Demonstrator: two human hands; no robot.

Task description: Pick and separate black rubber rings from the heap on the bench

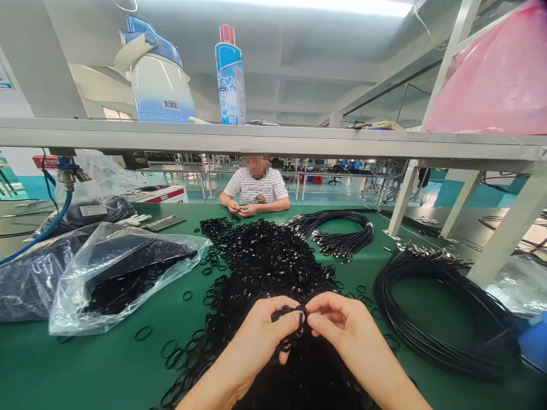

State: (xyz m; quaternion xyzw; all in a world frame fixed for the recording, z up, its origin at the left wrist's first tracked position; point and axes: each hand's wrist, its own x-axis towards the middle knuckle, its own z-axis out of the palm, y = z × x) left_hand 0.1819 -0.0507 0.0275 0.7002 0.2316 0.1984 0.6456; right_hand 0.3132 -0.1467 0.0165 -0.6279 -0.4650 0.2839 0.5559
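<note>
A large pile of thin black rubber rings (273, 256) spreads over the green tabletop (115, 364) in front of me. Above its near part, my left hand (269, 327) is closed around several of these rings, which show between thumb and fingers. My right hand (346, 324) meets it from the right, its thumb and forefinger pinched at the edge of a black ring (304, 314). Some fingertips of both hands are hidden behind the rings and the thumbs.
Clear plastic bags (128, 273) with black rings lie at left. Coiled black cables (431, 341) lie at right, with another coil (346, 228) farther back. A shelf beam (273, 139) crosses above, carrying a jug (160, 80) and a spray can (231, 80). A co-worker (256, 188) sits opposite.
</note>
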